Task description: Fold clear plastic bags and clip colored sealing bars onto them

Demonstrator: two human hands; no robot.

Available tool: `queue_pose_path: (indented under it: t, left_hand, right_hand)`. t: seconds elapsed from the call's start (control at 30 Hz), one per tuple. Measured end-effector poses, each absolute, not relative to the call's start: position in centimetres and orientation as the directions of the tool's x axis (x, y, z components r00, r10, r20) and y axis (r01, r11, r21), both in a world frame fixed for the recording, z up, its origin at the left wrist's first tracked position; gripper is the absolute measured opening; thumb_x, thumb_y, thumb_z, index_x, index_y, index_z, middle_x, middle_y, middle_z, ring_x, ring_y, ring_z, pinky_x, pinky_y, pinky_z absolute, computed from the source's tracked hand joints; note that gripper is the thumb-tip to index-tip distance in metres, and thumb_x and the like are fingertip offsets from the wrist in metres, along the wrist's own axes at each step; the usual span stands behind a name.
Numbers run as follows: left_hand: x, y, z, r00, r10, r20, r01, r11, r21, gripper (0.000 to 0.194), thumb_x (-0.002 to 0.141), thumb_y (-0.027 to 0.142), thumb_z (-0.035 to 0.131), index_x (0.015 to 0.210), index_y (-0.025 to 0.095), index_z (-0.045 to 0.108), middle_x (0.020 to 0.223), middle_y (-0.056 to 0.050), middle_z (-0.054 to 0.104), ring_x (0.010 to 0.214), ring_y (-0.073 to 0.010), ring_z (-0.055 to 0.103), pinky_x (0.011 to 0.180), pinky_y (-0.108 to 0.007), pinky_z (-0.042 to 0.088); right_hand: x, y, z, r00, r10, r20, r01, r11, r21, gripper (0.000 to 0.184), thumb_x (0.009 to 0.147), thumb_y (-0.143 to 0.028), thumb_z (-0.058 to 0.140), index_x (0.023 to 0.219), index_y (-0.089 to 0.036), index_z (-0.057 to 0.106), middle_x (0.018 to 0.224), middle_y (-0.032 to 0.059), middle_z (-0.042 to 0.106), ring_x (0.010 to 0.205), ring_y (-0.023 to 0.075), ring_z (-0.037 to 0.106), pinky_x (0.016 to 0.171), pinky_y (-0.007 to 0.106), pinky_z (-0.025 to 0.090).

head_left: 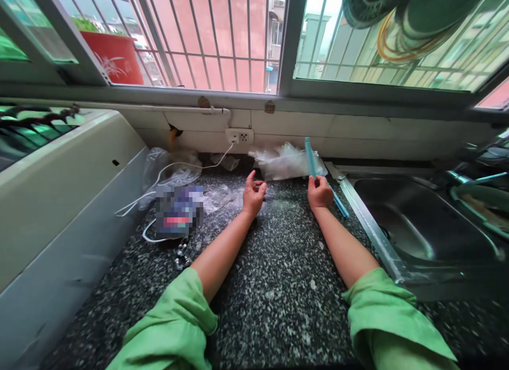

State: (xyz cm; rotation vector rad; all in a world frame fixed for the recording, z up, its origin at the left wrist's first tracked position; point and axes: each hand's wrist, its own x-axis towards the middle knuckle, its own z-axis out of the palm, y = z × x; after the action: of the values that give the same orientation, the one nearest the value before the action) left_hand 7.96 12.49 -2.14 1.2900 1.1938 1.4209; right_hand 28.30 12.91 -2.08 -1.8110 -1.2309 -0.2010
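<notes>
My right hand (320, 192) is closed around the lower end of a long, narrow teal stick (310, 155), which points up and slightly left toward the wall. A second blue stick (339, 201) lies on the counter just right of that hand, partly hidden by it. My left hand (253, 195) is raised over the counter, fingers bent with a gap between thumb and forefinger, and I see nothing held there. Behind both hands, crumpled clear plastic bags (278, 163) rest against the wall.
A speckled dark countertop (278, 285) runs beneath my arms. On the left are a blurred-out device (178, 213), a white cable (178, 165) plugged into a wall socket (239, 136), and a stove side (79, 200). A metal sink (401, 216) sits at right.
</notes>
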Motion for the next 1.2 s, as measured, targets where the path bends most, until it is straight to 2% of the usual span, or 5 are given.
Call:
queue_pose_path:
  t: [0.2,0.53,0.7,0.87,1.2]
  left_hand:
    - [10.6,14.9,-2.2,0.21,0.844,0.493,0.51,-0.525,0.681,0.063,0.075,0.023,0.055,0.135,0.025,0.035,0.135,-0.008,0.044,0.1,-0.0199,0.056,0.08,-0.029,0.046]
    - [11.5,17.3,-2.2,0.207,0.846,0.491,0.705,-0.477,0.525,0.045,0.078,0.017,0.047,0.123,0.017,0.047,0.114,-0.011,0.05,0.101,-0.0218,0.054,0.086,-0.031,0.044]
    - [10.7,15.8,-2.1,0.316,0.81,0.494,0.722,-0.543,0.428,0.027,0.079,0.014,0.043,0.102,0.015,0.057,0.105,-0.012,0.053,0.094,-0.0207,0.055,0.083,-0.031,0.046]
    - [7.7,11.9,-2.3,0.428,0.746,0.51,0.696,-0.632,0.34,0.024,0.08,0.013,0.042,0.095,0.014,0.06,0.102,-0.012,0.055,0.092,-0.0197,0.056,0.081,-0.031,0.047]
    - [-0.9,2.8,-2.9,0.347,0.801,0.488,0.817,-0.514,0.262,0.025,0.079,0.015,0.045,0.098,0.016,0.061,0.109,-0.013,0.057,0.103,-0.025,0.053,0.092,-0.042,0.042]
  right_hand:
    - [28.3,16.2,-1.2,0.685,0.598,0.417,0.657,-0.26,-0.707,0.035,0.079,-0.044,0.049,0.082,-0.014,0.067,0.077,0.013,0.069,0.07,0.0239,0.061,0.056,0.028,0.036]
    - [29.1,18.1,-1.2,0.74,0.572,0.353,0.628,-0.402,-0.666,0.042,0.08,-0.053,0.045,0.076,-0.015,0.062,0.072,0.0157,0.064,0.066,0.0258,0.058,0.053,0.03,0.032]
    - [28.4,17.5,-1.5,0.59,0.609,0.531,0.781,-0.264,-0.566,0.038,0.087,-0.044,0.034,0.084,-0.015,0.058,0.071,0.0122,0.06,0.063,0.0227,0.056,0.055,0.03,0.031]
    - [25.2,16.1,-1.8,0.057,0.835,0.548,0.943,0.136,-0.305,0.031,0.082,-0.039,0.042,0.07,-0.016,0.058,0.065,0.0095,0.059,0.063,0.0196,0.055,0.06,0.028,0.033]
    - [10.4,13.6,-2.1,-0.08,0.928,0.364,0.793,0.28,-0.541,0.026,0.083,-0.035,0.045,0.078,-0.019,0.065,0.076,0.0049,0.069,0.067,0.0162,0.06,0.059,0.024,0.038]
